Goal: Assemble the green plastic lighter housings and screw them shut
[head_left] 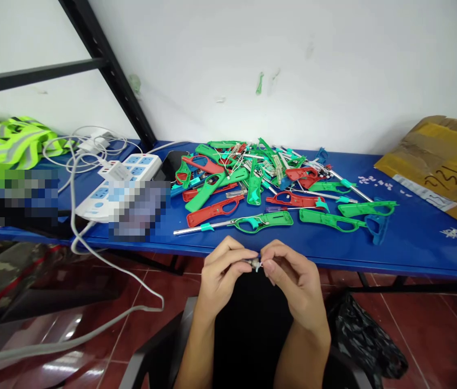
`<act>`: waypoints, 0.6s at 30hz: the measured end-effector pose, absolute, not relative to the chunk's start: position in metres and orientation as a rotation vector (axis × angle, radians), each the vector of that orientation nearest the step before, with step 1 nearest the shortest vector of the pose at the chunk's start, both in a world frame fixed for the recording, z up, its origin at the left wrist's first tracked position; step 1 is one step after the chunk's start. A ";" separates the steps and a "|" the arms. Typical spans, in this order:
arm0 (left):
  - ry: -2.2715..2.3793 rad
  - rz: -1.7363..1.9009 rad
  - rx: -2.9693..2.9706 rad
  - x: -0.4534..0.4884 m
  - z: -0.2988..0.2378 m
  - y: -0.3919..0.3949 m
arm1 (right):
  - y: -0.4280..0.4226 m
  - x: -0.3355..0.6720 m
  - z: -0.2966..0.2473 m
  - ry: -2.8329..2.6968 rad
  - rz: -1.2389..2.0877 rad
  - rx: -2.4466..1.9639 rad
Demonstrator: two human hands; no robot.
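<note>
My left hand [222, 273] and my right hand [291, 275] meet just in front of the blue table's [415, 243] near edge, both pinched on one small metal and white part [256, 263] held between the fingertips. Beyond them a pile of green and red plastic lighter shells [252, 183] with metal tubes covers the middle of the table. The nearest piece is a green shell with a long metal tube [244, 222], lying just past my fingers.
A white power strip [120, 181] with white cables lies at the left, beside neon yellow vests [7, 140]. A cardboard box [443, 162] sits at the right. A black metal shelf frame [106, 65] rises at the back left. Below lies red tiled floor, with a black bag [366, 340].
</note>
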State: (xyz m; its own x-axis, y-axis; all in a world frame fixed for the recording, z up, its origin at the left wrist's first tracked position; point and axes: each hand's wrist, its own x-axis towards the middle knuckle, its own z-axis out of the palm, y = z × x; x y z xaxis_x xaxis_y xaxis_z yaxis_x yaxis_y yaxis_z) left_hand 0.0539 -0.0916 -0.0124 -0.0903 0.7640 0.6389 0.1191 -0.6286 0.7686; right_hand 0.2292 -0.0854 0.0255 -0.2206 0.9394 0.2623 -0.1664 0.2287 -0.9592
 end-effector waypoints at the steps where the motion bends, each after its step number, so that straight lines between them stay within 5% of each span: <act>1: 0.957 1.765 1.716 0.054 -0.013 -0.092 | -0.086 0.230 0.026 -1.385 1.265 -0.800; 18: 0.976 1.753 1.738 0.053 -0.012 -0.091 | -0.089 0.223 0.026 -1.320 1.306 -0.875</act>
